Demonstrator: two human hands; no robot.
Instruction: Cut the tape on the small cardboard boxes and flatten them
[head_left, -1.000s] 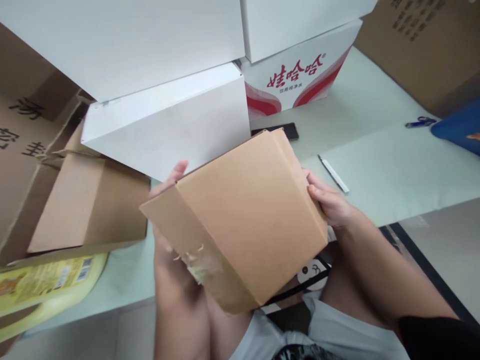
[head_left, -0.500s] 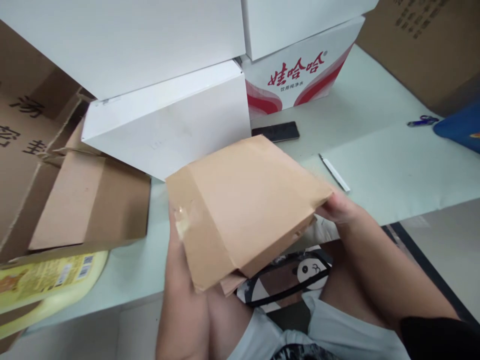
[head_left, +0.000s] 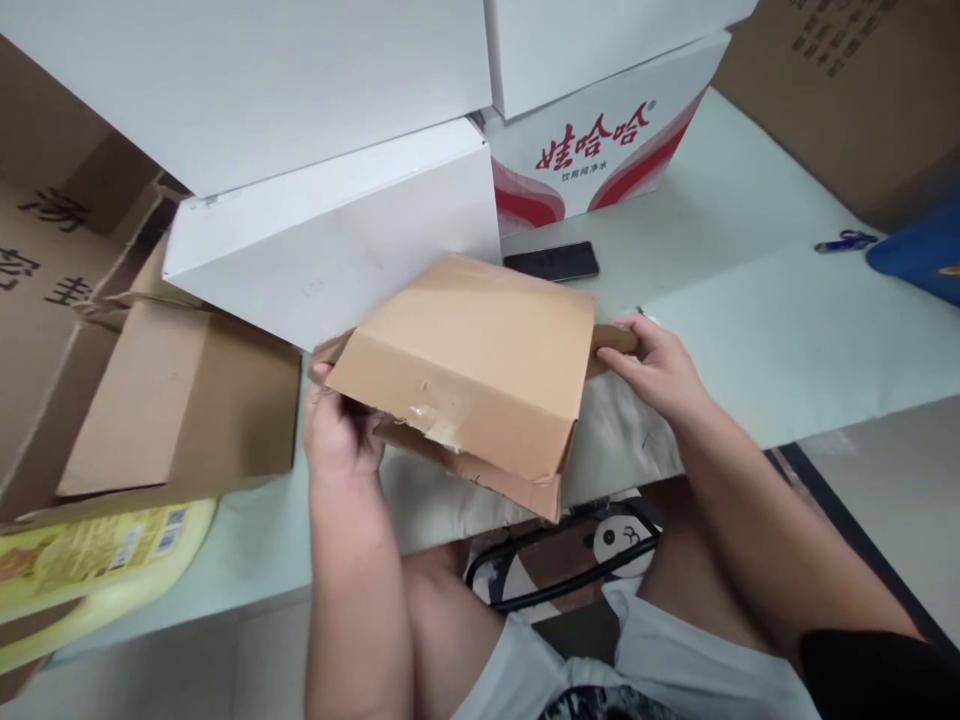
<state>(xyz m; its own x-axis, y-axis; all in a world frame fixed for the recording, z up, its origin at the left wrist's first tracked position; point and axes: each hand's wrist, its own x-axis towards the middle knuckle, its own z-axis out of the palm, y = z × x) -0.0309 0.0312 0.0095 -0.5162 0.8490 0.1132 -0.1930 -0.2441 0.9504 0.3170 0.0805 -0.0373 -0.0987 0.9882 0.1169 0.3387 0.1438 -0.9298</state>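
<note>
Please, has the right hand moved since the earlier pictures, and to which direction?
Yes. The right hand has moved forward, and it is now nearer to the phone lying on the table.

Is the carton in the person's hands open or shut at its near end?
Open: at the near end of the carton, the taped upper flap and a lower flap stand apart, with a dark gap between.

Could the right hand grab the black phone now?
Probably not while the right hand is holding the brown box. If it let go, maybe: the phone lies mostly in view just beyond the box.
</note>
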